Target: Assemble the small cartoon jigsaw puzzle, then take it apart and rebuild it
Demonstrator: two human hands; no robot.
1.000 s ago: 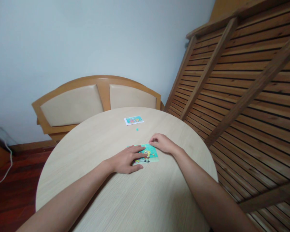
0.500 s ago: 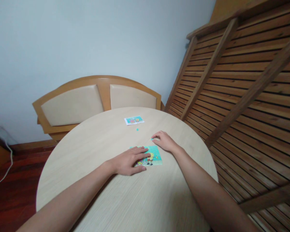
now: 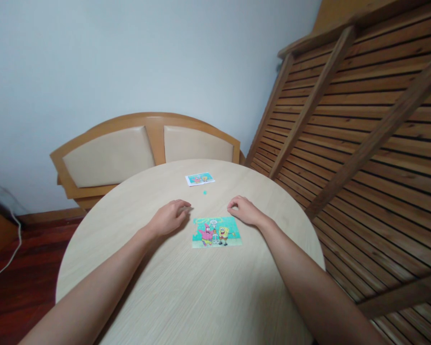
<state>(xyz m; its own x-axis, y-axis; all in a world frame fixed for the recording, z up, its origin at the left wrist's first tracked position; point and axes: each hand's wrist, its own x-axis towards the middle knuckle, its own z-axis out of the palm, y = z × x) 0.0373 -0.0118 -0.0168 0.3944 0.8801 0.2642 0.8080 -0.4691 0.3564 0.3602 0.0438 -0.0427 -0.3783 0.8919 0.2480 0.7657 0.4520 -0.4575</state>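
Observation:
A cartoon jigsaw puzzle [image 3: 224,223] lies flat on the table, with a pink and a yellow figure on a teal ground; its left edge looks uneven. My left hand [image 3: 167,218] hovers up and left of it, fingers apart, holding nothing. Beyond the puzzle's upper right corner, my right hand [image 3: 244,210] is closed with thumb and fingertips together. The small teal puzzle piece seen in those fingertips a moment ago is hidden by them now. Farther off, a loose teal puzzle piece [image 3: 205,192] rests on the tabletop.
A folded picture sheet [image 3: 200,179] with a similar cartoon lies toward the far side of the round wooden table [image 3: 187,292]. Behind the table stands a padded headboard [image 3: 154,136] against the wall. Slatted wooden panels [image 3: 345,143] lean on the right.
My left hand has lifted off the puzzle and moved left, uncovering it. The puzzle shifted slightly right and nearer. My right hand drew away from the puzzle's top edge with a teal piece.

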